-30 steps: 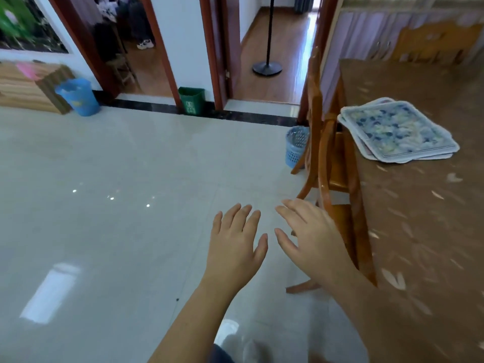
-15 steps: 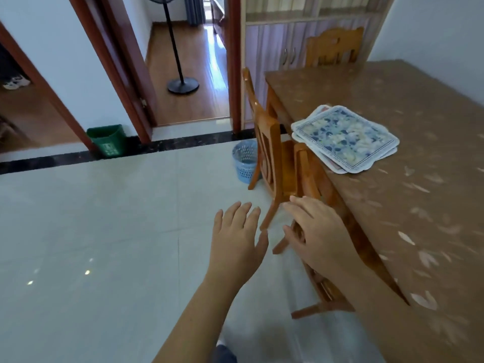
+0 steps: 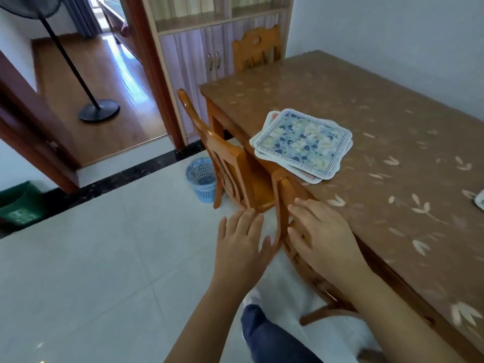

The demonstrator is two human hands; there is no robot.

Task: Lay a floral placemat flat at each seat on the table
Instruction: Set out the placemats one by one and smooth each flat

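Head camera, dining room: the long brown table [image 3: 366,113] runs from 3 o'clock up toward 12, with no mat laid at any seat I can see. Two wooden chairs are tucked against its near side, the near chair [image 3: 281,195] right under my hands and the second chair [image 3: 225,163] beyond it at 11 o'clock. The stack of floral placemats [image 3: 303,144] lies on the table at 1 o'clock, loosely fanned, just beside the edge. My left hand [image 3: 242,247] and right hand [image 3: 323,239] are both flat-fingered and empty. The left is beside the near chair's back rail and the right over it. Whether either touches the wood I cannot tell.

The risk, as I judge it, is twofold. The near chair's back stands between my hands and the stack, so a low reach could catch a forearm on it. Because the stack sits unevenly near the edge, tugging the top mat could drag the lower ones off the table.

A striped cabinet [image 3: 199,48] and a third chair [image 3: 256,48] stand at 12 o'clock. A fan stand [image 3: 98,112] is at 10, a green bin [image 3: 21,205] at 9, and a blue wastebasket [image 3: 201,183] on the floor touches or nearly touches the second chair. A white object [image 3: 480,203] is cut off at 3 o'clock, and I cannot identify it.
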